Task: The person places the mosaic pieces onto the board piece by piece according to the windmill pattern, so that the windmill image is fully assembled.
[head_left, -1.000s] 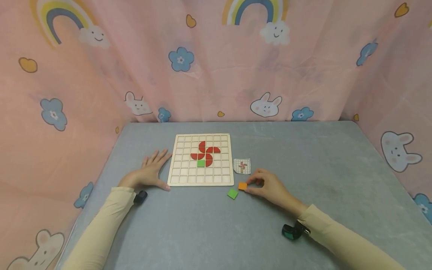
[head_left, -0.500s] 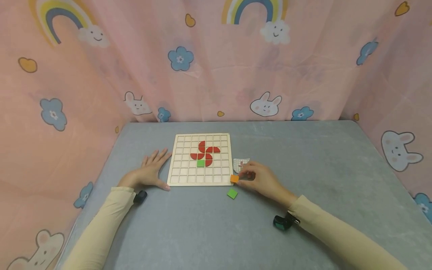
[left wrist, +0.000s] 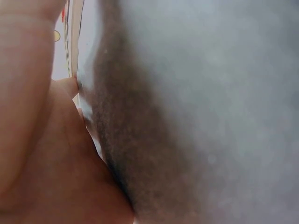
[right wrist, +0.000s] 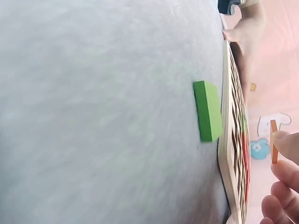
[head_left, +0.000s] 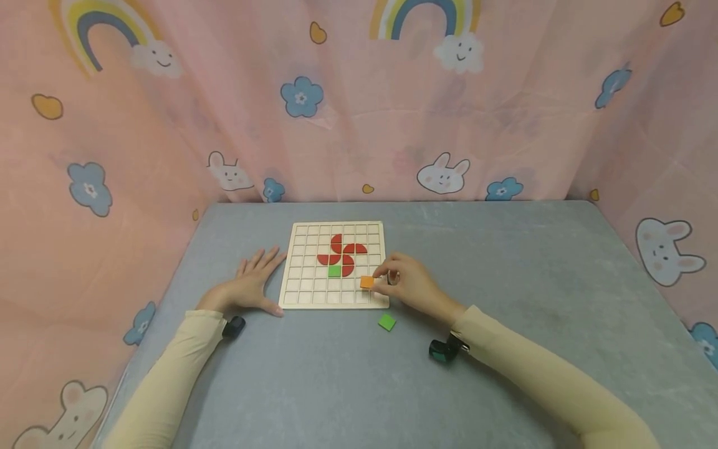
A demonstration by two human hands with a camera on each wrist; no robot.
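In the head view my right hand [head_left: 417,284] pinches an orange square tile [head_left: 367,282] between thumb and fingers over the lower right of a wooden grid board [head_left: 308,300]. The right wrist view shows the orange tile [right wrist: 274,140] edge-on, held above the board [right wrist: 226,121]. Red rounded pieces [head_left: 348,267] form a pinwheel in the board's cells, and a green square tile [head_left: 334,271] sits in a cell just below them. My left hand [head_left: 249,287] lies with fingers spread at the board's left edge, thumb near its lower corner.
A loose green tile [head_left: 386,322] lies on the grey table [head_left: 314,374] in front of the board's right corner. My right hand hides the small pattern card beside the board. A pink printed curtain [head_left: 370,137] stands behind the table.
My right hand has carried the orange tile leftward and away from me, from the table beside the loose green tile to over the board. The left hand has stayed in place.
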